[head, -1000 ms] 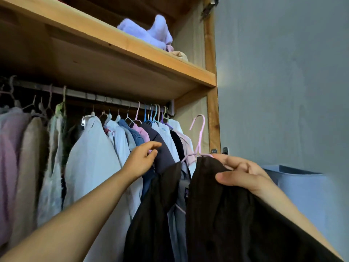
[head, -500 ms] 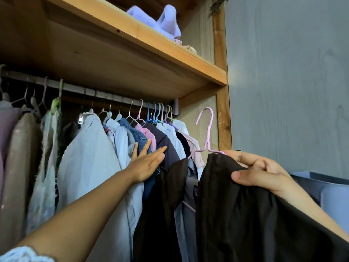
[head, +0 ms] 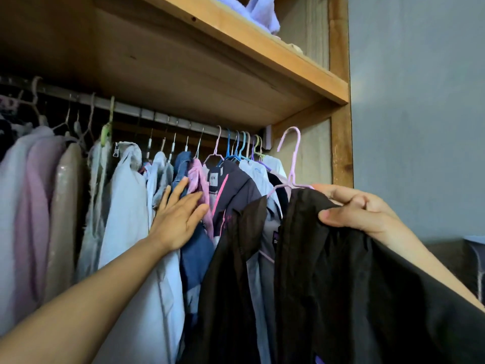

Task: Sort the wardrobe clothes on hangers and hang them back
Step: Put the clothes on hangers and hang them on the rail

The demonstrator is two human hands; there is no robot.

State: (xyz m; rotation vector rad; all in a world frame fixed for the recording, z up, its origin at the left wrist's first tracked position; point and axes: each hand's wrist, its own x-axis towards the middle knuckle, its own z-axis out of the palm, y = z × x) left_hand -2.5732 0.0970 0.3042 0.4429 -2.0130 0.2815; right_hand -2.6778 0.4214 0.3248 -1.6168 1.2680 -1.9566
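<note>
A black jacket (head: 328, 271) hangs on a pink hanger (head: 290, 164), held up in front of the wardrobe's right end. My right hand (head: 359, 208) grips the jacket's shoulder and the hanger beneath it. The hanger's hook is free, below and in front of the metal rail (head: 168, 119). My left hand (head: 181, 214) presses with straight fingers against the hanging clothes, on a blue denim garment (head: 194, 256) and a pink one (head: 198, 177). A dark navy jacket (head: 236, 190) hangs just right of that hand.
Several shirts and coats on hangers fill the rail from the far left to the right end. A wooden shelf (head: 262, 46) sits above, with lilac folded fabric (head: 262, 11) on it. The wardrobe's wooden side post (head: 339, 143) and a grey wall (head: 420, 114) stand at the right.
My left hand has opened flat and pushed the hanging clothes leftward, widening a gap by the navy jacket. My right hand has lifted the black jacket and hanger a little higher.
</note>
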